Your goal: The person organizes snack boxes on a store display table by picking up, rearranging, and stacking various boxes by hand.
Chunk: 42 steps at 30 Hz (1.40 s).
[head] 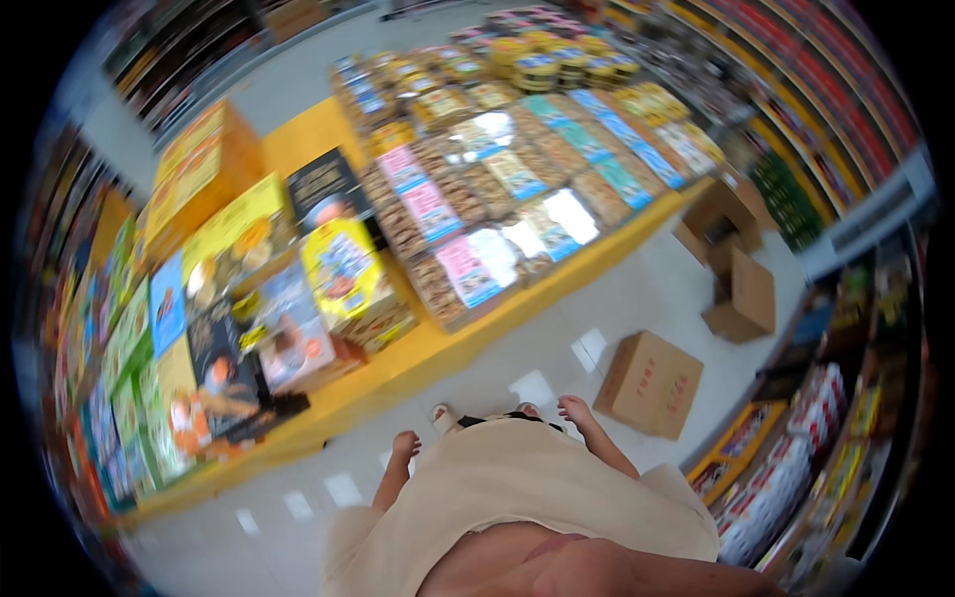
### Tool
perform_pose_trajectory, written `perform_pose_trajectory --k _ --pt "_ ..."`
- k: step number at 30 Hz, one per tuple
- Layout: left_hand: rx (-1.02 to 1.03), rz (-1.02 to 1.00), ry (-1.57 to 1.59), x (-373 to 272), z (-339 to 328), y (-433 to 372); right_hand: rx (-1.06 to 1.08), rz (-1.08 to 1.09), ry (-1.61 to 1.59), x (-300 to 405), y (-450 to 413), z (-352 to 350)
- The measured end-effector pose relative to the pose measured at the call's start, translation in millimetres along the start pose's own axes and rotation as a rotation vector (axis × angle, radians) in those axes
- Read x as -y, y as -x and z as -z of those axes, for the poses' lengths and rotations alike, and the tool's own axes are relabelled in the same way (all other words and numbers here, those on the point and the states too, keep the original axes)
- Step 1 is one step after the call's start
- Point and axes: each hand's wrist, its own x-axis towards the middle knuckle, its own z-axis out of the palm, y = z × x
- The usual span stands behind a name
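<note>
My left hand (406, 445) hangs beside my body over the tiled floor, fingers loosely curled and nothing visible in it. Out in front on the other side is my right hand (573, 409), also without anything visible in it. A cardboard carton (649, 384) with red printing sits on the floor just beyond that hand. Before me runs a display table under a yellow cloth (403, 366), which neither hand touches. Along its near edge are a yellow gift box (347, 280), a pale gift box (298, 336) and clear-lidded packs of snacks (477, 265) with pink labels.
Opened cardboard boxes (742, 298) stand on the floor at the right. Stocked shelves (791, 463) close in on my right side. Tall orange boxes (201, 175) and yellow round tubs (537, 71) rise at the table's far side. Tiled floor (477, 380) separates me from the table.
</note>
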Motion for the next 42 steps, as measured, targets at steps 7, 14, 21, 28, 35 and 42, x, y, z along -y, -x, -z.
perform_pose_trajectory --k 7,14,21,28,35,42 --pt "0.174 -0.631 -1.248 -20 -19 -27 -0.105 -0.152 -0.024 -74 15 43" --pt "0.539 -0.943 -1.709 -43 -52 -95 -0.255 -0.427 -0.267 -154 52 81" --pt "0.094 0.061 -0.442 -93 -150 -37 -0.293 -0.369 -0.371 -198 57 100" --pt "0.259 -0.22 -0.589 -136 -229 12 -0.229 -0.374 -0.304 -201 55 162" --pt "0.067 -0.142 -0.57 -121 -204 -2 -0.126 -0.036 -0.086 -78 -50 192" --pt "-0.041 0.195 -0.299 -63 -188 -56 0.009 0.551 0.104 146 -87 124"
